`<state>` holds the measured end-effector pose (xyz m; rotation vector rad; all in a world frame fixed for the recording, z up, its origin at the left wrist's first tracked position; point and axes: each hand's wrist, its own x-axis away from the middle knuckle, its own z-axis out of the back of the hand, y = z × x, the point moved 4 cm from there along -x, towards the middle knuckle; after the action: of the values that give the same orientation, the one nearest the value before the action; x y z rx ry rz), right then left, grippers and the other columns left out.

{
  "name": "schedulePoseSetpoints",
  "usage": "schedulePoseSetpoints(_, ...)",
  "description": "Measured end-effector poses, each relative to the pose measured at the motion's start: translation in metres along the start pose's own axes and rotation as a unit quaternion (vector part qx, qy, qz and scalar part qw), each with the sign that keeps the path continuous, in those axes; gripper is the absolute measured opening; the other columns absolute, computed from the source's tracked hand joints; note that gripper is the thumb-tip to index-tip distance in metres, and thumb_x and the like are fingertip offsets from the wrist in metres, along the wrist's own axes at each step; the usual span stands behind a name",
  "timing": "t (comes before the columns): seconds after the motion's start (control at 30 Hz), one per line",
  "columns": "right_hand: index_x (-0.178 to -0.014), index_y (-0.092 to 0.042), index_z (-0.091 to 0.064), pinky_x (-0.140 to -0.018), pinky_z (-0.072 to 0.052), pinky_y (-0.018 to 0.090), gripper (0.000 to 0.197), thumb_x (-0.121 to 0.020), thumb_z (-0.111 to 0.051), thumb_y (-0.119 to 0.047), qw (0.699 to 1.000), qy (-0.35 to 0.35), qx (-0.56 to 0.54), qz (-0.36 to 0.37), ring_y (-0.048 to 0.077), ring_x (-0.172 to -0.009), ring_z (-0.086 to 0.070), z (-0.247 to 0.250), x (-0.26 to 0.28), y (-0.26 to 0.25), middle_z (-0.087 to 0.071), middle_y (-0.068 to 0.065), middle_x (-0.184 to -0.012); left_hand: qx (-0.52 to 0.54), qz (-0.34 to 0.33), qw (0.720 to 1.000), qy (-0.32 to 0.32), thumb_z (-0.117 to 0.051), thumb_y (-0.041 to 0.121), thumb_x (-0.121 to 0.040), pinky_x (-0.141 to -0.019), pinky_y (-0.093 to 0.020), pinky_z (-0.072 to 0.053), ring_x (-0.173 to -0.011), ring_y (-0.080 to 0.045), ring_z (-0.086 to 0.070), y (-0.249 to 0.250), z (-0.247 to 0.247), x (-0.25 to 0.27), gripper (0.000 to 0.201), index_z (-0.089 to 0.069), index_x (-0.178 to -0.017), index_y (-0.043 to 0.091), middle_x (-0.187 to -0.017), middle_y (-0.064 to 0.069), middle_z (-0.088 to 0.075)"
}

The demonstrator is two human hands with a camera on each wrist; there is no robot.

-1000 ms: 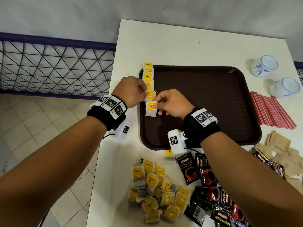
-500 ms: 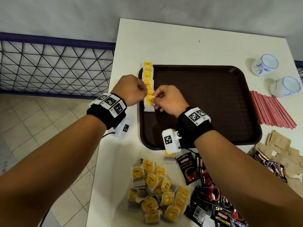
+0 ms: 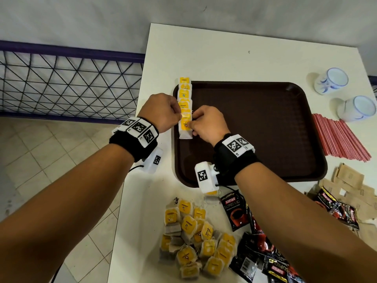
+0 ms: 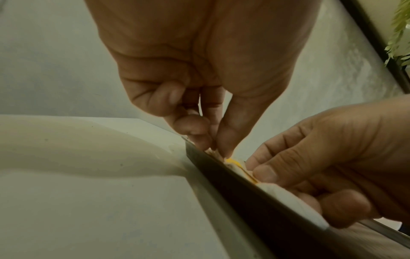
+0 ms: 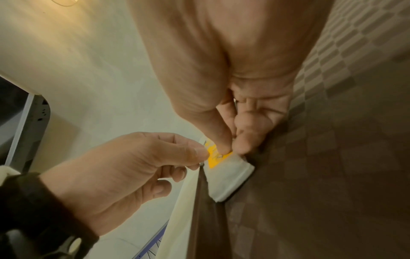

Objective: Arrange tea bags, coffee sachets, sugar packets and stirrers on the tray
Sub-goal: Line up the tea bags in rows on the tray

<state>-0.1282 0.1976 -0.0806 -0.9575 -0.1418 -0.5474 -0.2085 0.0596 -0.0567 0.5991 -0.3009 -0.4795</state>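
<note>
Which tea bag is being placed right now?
Find the brown tray, then the row of tea bags along its left edge. It is the nearest tea bag, pinched by both the left hand and right hand.

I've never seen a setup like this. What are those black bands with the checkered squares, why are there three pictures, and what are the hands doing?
There is no machine here: a person wears black wrist bands carrying small cameras and printed marker squares. One picture looks down from a head camera; the other two look along each wrist at the fingers.

On the white table sits a dark brown plastic tray. Along its left edge runs a row of yellow-labelled tea bags. The left hand and right hand both pinch the nearest tea bag, setting it into the row.

Loose tea bags, black coffee sachets, brown paper packets, red stirrers and two white cups lie on the table around the tray.
</note>
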Motion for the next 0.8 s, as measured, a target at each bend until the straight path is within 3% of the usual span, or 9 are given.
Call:
schedulePoseSetpoints(0.1, -0.082, -0.022, -0.064, -0.073, -0.06, 0.039, 0.013, -0.082, -0.076, -0.018, 1.0, -0.004, 0.021, 0.008, 0.021, -0.078, -0.071, 0.0, -0.001, -0.001, -0.072, 0.005, -0.083, -0.002, 0.004, 1.0, 0.002, -0.072, 0.024, -0.078, -0.069, -0.025, -0.048, -0.08, -0.015, -0.062, 0.0, 0.001, 0.001, 0.007, -0.072, -0.085, 0.022, -0.068, 0.014, -0.057)
schedulePoseSetpoints(0.17, -0.084, -0.023, -0.063, -0.075, -0.059, 0.039, 0.013, -0.082, -0.076, -0.024, 1.0, 0.004, 0.021, 0.008, 0.021, -0.079, -0.07, 0.006, 0.002, -0.002, -0.072, 0.004, -0.084, -0.003, 0.003, 1.0, 0.014, -0.071, 0.029, -0.081, -0.067, -0.024, -0.042, -0.079, -0.013, -0.06, 0.001, 0.004, 0.005, 0.011, -0.072, -0.088, 0.021, -0.072, 0.011, -0.059)
schedulePoseSetpoints(0.27, -0.095, -0.02, -0.065, -0.062, -0.055, 0.028, 0.019, -0.083, -0.076, -0.03, 0.999, 0.031, -0.006, 0.001, 0.015, -0.068, -0.07, 0.029, 0.018, 0.0, -0.07, 0.001, -0.082, 0.0, -0.007, 0.999, 0.038, -0.069, 0.036, -0.084, -0.068, -0.022, -0.041, -0.078, -0.011, -0.059, 0.004, 0.014, 0.017, 0.016, -0.072, -0.09, 0.022, -0.08, 0.007, -0.064)
schedulePoseSetpoints(0.33, -0.093, -0.017, -0.067, -0.051, -0.046, 0.02, 0.017, -0.083, -0.076, -0.028, 0.999, 0.028, -0.013, -0.01, 0.01, -0.055, -0.067, 0.044, 0.039, 0.009, -0.068, -0.002, -0.072, -0.001, -0.002, 0.999, 0.034, -0.068, 0.039, -0.084, -0.069, -0.022, -0.041, -0.078, -0.008, -0.058, 0.008, 0.019, 0.032, 0.016, -0.072, -0.088, 0.024, -0.081, 0.009, -0.064)
schedulePoseSetpoints(0.47, -0.084, -0.016, -0.068, -0.048, -0.042, 0.017, 0.011, -0.084, -0.077, -0.023, 1.0, -0.007, 0.003, -0.024, 0.009, -0.046, -0.062, 0.059, 0.095, 0.038, -0.065, 0.0, -0.061, 0.003, 0.018, 1.0, -0.012, -0.07, 0.039, -0.083, -0.061, -0.014, -0.035, -0.071, -0.002, -0.057, 0.011, 0.011, 0.073, 0.015, -0.071, -0.081, 0.024, -0.072, 0.015, -0.062)
schedulePoseSetpoints(0.53, -0.084, -0.018, -0.071, -0.051, -0.046, 0.015, 0.006, -0.084, -0.077, -0.02, 0.999, -0.026, 0.006, -0.02, 0.008, -0.05, -0.063, 0.062, 0.125, 0.05, -0.068, -0.001, -0.066, 0.014, 0.031, 0.999, -0.034, -0.071, 0.04, -0.083, -0.06, -0.012, -0.035, -0.071, 0.001, -0.057, 0.01, 0.001, 0.095, 0.016, -0.07, -0.077, 0.024, -0.071, 0.016, -0.063)
schedulePoseSetpoints(0.63, -0.086, -0.026, -0.077, -0.069, -0.053, 0.02, 0.003, -0.084, -0.076, -0.024, 0.995, -0.072, 0.07, 0.024, 0.0, -0.069, -0.067, 0.053, 0.162, 0.065, -0.073, -0.01, -0.077, 0.034, 0.04, 0.996, -0.069, -0.073, 0.039, -0.081, -0.066, -0.021, -0.045, -0.073, -0.002, -0.063, 0.008, -0.015, 0.127, 0.017, -0.072, -0.075, 0.024, -0.073, 0.012, -0.069)
schedulePoseSetpoints(0.8, -0.11, -0.031, -0.075, -0.08, -0.051, 0.033, 0.026, -0.089, -0.064, -0.043, 0.964, -0.141, 0.213, 0.071, 0.014, -0.087, -0.063, 0.027, 0.185, 0.071, -0.064, -0.004, -0.092, 0.02, 0.039, 0.989, -0.143, -0.074, 0.043, -0.079, -0.076, -0.031, -0.055, -0.074, -0.001, -0.065, 0.004, -0.036, 0.164, 0.015, -0.074, -0.075, 0.028, -0.075, 0.015, -0.071)
